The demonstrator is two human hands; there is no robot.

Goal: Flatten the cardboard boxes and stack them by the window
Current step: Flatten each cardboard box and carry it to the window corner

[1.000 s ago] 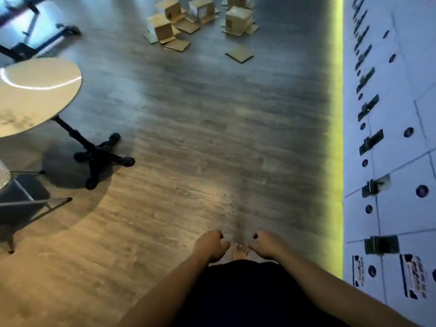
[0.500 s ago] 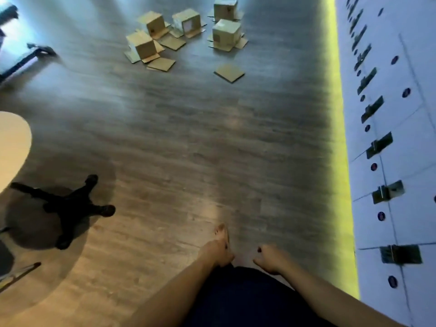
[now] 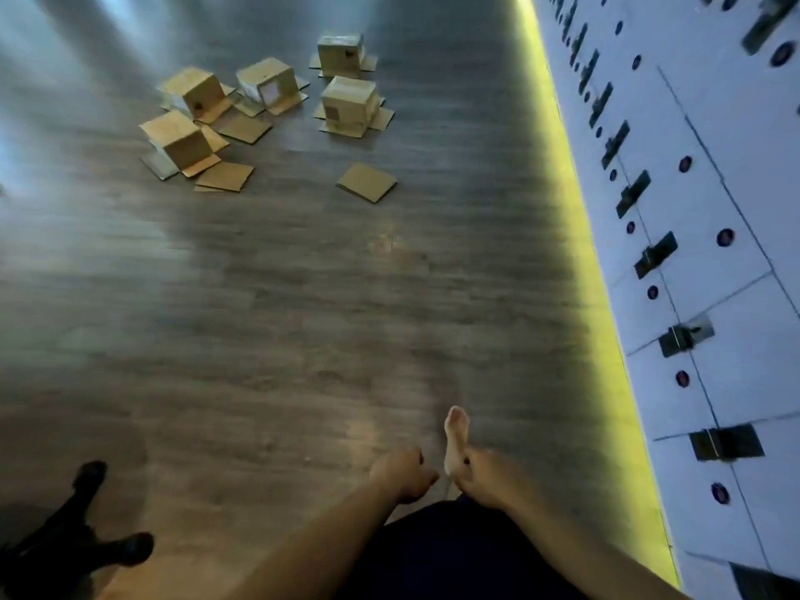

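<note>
The wooden floor [image 3: 268, 322] has slid down the frame, so the cardboard boxes [image 3: 264, 106] in the upper left look nearer. They still stand unflattened. The left hand [image 3: 404, 474] and right hand [image 3: 487, 476], at the bottom, hang loosely curled, holding nothing.

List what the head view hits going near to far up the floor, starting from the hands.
left hand and right hand, both empty → bare foot → lone flat cardboard piece → nearest upright cardboard box → farthest cardboard box.
</note>
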